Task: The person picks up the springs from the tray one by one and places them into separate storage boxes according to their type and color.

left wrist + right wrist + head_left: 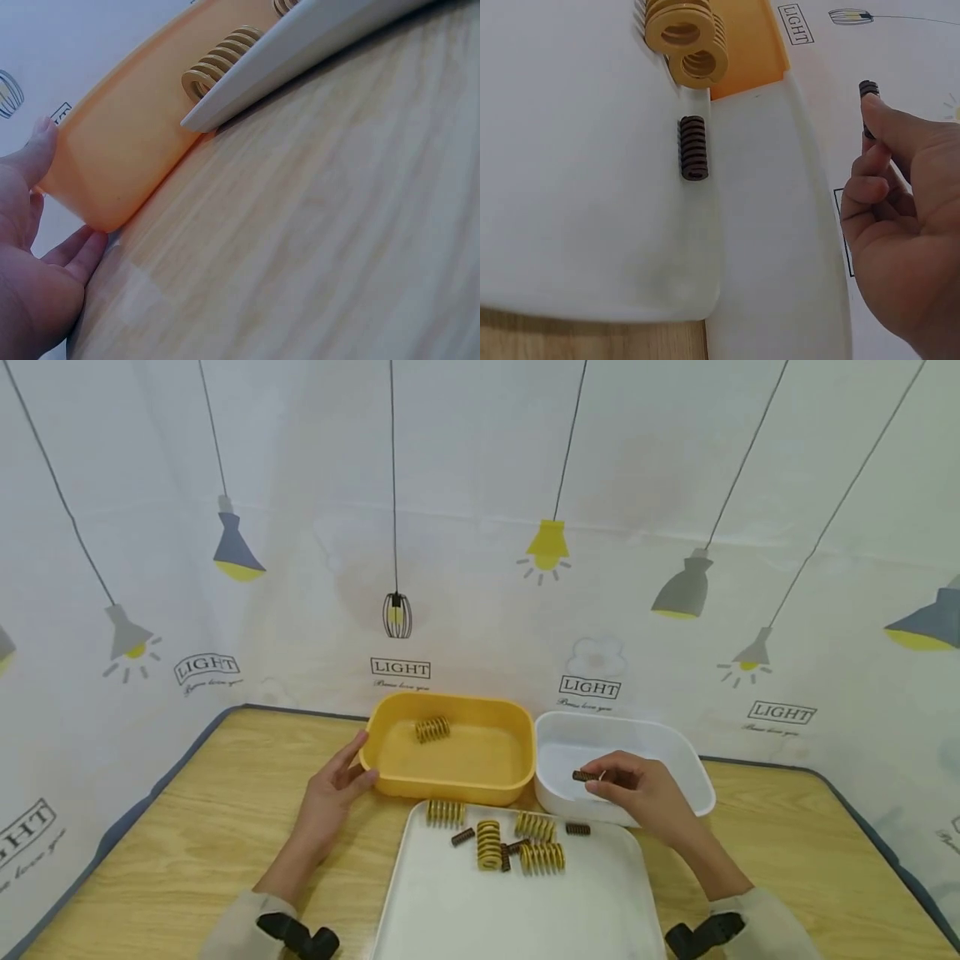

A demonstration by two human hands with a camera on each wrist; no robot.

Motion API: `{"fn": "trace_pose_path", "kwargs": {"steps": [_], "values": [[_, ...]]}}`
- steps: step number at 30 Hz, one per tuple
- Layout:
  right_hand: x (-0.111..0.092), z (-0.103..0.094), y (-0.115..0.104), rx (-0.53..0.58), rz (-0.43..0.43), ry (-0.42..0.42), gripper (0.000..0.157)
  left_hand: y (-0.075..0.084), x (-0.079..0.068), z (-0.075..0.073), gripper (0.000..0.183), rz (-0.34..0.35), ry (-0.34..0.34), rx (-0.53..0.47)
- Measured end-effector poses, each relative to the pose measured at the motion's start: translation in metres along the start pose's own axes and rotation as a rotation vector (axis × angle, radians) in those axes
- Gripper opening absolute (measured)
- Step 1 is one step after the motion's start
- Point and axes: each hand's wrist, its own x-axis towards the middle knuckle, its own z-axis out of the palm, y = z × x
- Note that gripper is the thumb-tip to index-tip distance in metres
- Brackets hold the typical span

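Note:
My right hand (643,789) pinches a small dark brown coil spring (585,776) between thumb and fingertips, above the white bin (551,793). In the right wrist view the same spring pokes out past the thumb. My left hand (330,797) rests against the left end of the yellow bin (450,787), its thumb and fairly straight fingers touching the wall. One large yellow spring (432,729) lies inside that bin. On the white tray (517,914), near its far edge, are several large yellow springs (489,846) and several small dark springs (578,829).
The yellow and white bins stand side by side behind the tray on a wooden table (225,827). A pale curtain (480,468) printed with lamps hangs right behind the bins and along both sides. The tray's far edge sits close to the bins' front walls.

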Motion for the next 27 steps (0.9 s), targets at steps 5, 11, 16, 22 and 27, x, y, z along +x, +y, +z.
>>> {"fn": "trace_pose_path", "kwargs": {"steps": [5, 11, 16, 22, 27], "values": [[0.013, 0.0, 0.014, -0.018, 0.042, -0.009, 0.018, 0.002, 0.001, 0.0, 0.064, 0.0, -0.002, -0.012], [0.028, -0.002, 0.024, -0.048, 0.086, 0.002, 0.022, 0.005, -0.001, 0.001, 0.061, -0.018, 0.006, -0.018], [0.038, -0.003, 0.027, -0.07, 0.097, -0.017, 0.022, 0.005, 0.0, 0.002, 0.06, -0.02, 0.003, -0.016], [0.048, -0.004, 0.034, -0.107, 0.113, -0.031, 0.022, 0.005, 0.0, 0.002, 0.06, -0.021, 0.009, -0.017], [0.054, -0.002, 0.04, -0.112, 0.152, -0.028, 0.023, 0.006, -0.001, 0.001, 0.06, -0.021, 0.01, -0.016]]}}
